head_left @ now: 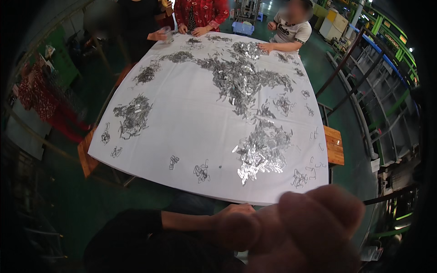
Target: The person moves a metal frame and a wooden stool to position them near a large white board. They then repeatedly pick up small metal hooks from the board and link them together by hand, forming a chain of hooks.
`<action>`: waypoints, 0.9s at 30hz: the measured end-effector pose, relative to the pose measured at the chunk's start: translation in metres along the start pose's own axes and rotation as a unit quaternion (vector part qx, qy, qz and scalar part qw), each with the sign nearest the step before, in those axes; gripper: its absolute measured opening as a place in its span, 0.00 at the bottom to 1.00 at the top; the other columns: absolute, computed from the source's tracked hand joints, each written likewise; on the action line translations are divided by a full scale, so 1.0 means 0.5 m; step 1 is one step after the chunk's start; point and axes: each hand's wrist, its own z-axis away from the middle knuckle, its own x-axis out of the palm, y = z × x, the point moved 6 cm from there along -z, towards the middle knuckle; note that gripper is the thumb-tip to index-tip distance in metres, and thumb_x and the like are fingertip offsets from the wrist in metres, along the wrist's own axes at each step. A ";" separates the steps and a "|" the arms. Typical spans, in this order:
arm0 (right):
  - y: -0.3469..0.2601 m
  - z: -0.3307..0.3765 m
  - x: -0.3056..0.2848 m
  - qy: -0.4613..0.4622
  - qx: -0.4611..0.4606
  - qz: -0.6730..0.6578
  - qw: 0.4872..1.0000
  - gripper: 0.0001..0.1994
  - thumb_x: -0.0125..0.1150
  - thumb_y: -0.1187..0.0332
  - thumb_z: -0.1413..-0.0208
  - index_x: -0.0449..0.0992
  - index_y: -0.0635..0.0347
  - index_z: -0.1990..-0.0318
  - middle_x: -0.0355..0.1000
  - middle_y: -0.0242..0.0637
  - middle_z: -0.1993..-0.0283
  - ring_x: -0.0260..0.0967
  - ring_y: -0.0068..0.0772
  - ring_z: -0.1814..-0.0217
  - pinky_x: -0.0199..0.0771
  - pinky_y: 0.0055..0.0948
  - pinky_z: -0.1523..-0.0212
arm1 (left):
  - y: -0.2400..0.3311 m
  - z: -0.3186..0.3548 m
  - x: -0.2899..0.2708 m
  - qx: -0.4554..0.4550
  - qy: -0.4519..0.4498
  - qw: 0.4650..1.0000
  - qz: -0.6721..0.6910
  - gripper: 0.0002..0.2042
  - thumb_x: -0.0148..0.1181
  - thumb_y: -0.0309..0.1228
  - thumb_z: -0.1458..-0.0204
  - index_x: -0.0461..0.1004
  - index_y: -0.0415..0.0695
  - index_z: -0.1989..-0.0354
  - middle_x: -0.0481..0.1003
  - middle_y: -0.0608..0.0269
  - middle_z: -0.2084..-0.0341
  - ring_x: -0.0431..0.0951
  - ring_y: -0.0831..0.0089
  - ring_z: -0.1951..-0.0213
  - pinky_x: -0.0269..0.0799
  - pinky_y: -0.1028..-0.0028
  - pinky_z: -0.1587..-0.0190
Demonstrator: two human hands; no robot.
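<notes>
right hand (300, 232) looms blurred just under the lens, fingers curled, grasp cannot be told; left hand (232, 218) rests loosely closed and empty-looking at the near edge of the white cloth-covered table (182, 132). sorting step looks paused: the nearest heap of small shiny metal clips (261, 152) lies untouched, near right. next move likely calls for a forward reach to that heap.

Table (182, 136) under a white sheet, small shiny metal clips (261, 150) lying on it in heaps and loose scatter, densest in the middle and far end.

dim fisheye view, dark bent rim, blurred near hands (300, 232).
</notes>
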 end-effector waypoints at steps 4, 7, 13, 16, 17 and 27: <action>-0.031 0.004 -0.034 0.007 0.010 -0.006 1.000 0.09 0.62 0.73 0.57 0.70 0.61 0.68 0.67 0.35 0.73 0.63 0.29 0.74 0.62 0.25 0.77 | -0.043 0.008 0.031 -0.008 -0.021 1.000 0.008 0.10 0.60 0.29 0.52 0.74 0.41 0.62 0.73 0.63 0.62 0.71 0.71 0.57 0.65 0.72 0.51; -0.065 0.013 -0.070 0.028 0.014 -0.014 0.999 0.08 0.61 0.73 0.56 0.71 0.61 0.66 0.67 0.35 0.73 0.64 0.29 0.73 0.63 0.25 0.76 | -0.049 0.005 0.037 0.038 -0.043 0.998 -0.014 0.09 0.63 0.29 0.55 0.75 0.42 0.65 0.73 0.63 0.63 0.72 0.71 0.59 0.65 0.72 0.50; -0.076 0.108 -0.094 0.015 0.129 -0.022 0.991 0.08 0.61 0.74 0.52 0.72 0.62 0.64 0.69 0.36 0.71 0.66 0.30 0.72 0.65 0.25 0.72 | -0.064 -0.003 0.045 0.105 -0.030 0.986 -0.122 0.06 0.64 0.26 0.55 0.76 0.45 0.67 0.74 0.66 0.68 0.74 0.71 0.63 0.60 0.66 0.42; -0.002 0.284 -0.067 -0.041 0.377 0.023 0.925 0.08 0.60 0.74 0.51 0.72 0.63 0.63 0.70 0.37 0.71 0.67 0.30 0.72 0.67 0.25 0.71 | -0.085 -0.011 0.035 0.084 -0.028 0.989 -0.122 0.07 0.65 0.22 0.58 0.78 0.47 0.70 0.75 0.68 0.69 0.74 0.72 0.63 0.60 0.65 0.42; 0.033 0.375 -0.059 -0.060 0.481 0.047 0.874 0.07 0.60 0.74 0.50 0.72 0.63 0.62 0.70 0.37 0.70 0.68 0.30 0.71 0.67 0.25 0.70 | -0.091 -0.015 0.029 0.086 -0.030 0.989 -0.118 0.06 0.66 0.22 0.58 0.78 0.46 0.71 0.75 0.67 0.69 0.74 0.71 0.63 0.67 0.69 0.48; 0.033 0.971 -0.049 -0.354 0.764 0.104 0.529 0.08 0.60 0.65 0.50 0.76 0.57 0.64 0.74 0.36 0.65 0.72 0.38 0.64 0.70 0.34 0.64 | -0.111 -0.023 -0.007 0.028 -0.037 0.993 -0.106 0.07 0.66 0.20 0.60 0.77 0.44 0.71 0.75 0.66 0.70 0.74 0.71 0.64 0.69 0.74 0.61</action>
